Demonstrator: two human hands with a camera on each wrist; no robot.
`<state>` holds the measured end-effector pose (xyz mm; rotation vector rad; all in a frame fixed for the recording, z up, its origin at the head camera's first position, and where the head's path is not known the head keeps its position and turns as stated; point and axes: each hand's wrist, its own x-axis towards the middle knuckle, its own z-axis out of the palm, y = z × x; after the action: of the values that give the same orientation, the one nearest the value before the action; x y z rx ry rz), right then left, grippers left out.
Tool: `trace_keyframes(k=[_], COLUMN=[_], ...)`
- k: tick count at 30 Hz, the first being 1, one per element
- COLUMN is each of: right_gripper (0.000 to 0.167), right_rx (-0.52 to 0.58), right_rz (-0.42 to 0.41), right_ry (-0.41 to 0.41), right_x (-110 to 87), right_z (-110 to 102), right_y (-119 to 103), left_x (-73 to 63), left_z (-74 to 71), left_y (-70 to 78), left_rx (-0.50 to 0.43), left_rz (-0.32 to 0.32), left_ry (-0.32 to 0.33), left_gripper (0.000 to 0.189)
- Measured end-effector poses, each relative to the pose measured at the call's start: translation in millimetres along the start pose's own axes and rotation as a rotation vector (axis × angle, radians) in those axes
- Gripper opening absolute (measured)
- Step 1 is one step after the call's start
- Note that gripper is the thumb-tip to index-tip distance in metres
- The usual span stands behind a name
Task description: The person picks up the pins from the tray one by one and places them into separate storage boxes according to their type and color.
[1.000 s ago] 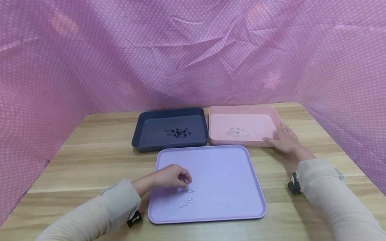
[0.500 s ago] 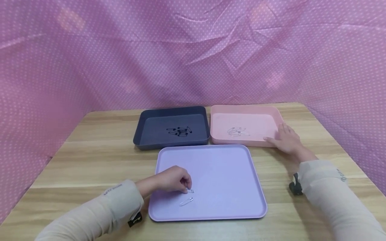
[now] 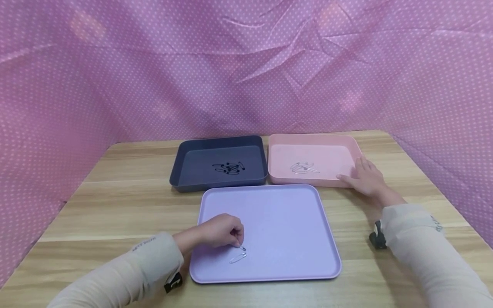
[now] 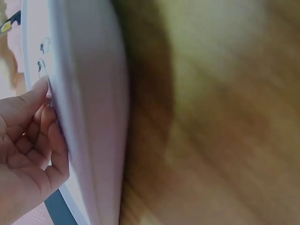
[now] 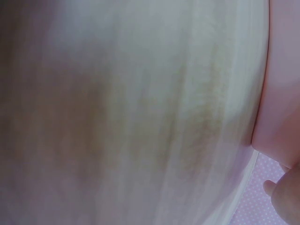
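My left hand (image 3: 223, 231) is over the lavender tray (image 3: 285, 231), pinching a silver safety pin (image 3: 243, 248) between thumb and fingertips. In the left wrist view the head of that safety pin (image 4: 41, 65) sticks out past the thumb; the fingers cover the rest. Just in front of it, a second silver safety pin (image 3: 238, 258) lies on the tray. My right hand (image 3: 366, 177) rests on the right front corner of the pink tray (image 3: 327, 182), fingers spread along its rim. Only part of the right hand (image 5: 287, 194) shows in the right wrist view.
Several silver safety pins (image 3: 304, 167) lie in the pink tray. Left of it, a dark grey tray (image 3: 192, 171) holds several black safety pins (image 3: 231, 168). All three trays stand on a wooden table (image 3: 127, 192), with a pink dotted cloth (image 3: 246, 85) hanging behind.
My left fingers have closed on the upper safety pin and drawn it slightly toward me, turning it closer to the other one. The right hand has stayed on the pink tray.
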<state>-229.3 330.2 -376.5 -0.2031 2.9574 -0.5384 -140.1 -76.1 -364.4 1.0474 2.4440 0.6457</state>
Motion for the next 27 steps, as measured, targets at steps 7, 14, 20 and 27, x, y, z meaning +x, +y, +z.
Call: trace_keyframes(k=[7, 14, 20, 27], right_gripper=[0.098, 0.098, 0.097, 0.097], right_rx=[-0.001, -0.012, -0.008, -0.018], right_rz=[-0.002, -0.007, -0.005, -0.007], right_ry=[-0.002, 0.007, 0.004, 0.005], right_x=[-0.3, 0.7, -1.0, -0.2], right_z=[-0.8, 0.0, -1.4, -0.5], right_y=[-0.2, 1.7, 0.2, -0.6], left_x=[5.7, 15.8, 23.1, 36.3], left_z=[-6.8, -18.3, -30.5, -39.0], left_y=[0.7, 2.4, 8.8, 14.3], left_rx=[-0.058, -0.034, -0.063, -0.108], left_rz=[-0.057, -0.058, -0.086, -0.095], left_ry=[-0.003, 0.168, 0.238, 0.252], left_gripper=[0.014, 0.013, 0.011, 0.010])
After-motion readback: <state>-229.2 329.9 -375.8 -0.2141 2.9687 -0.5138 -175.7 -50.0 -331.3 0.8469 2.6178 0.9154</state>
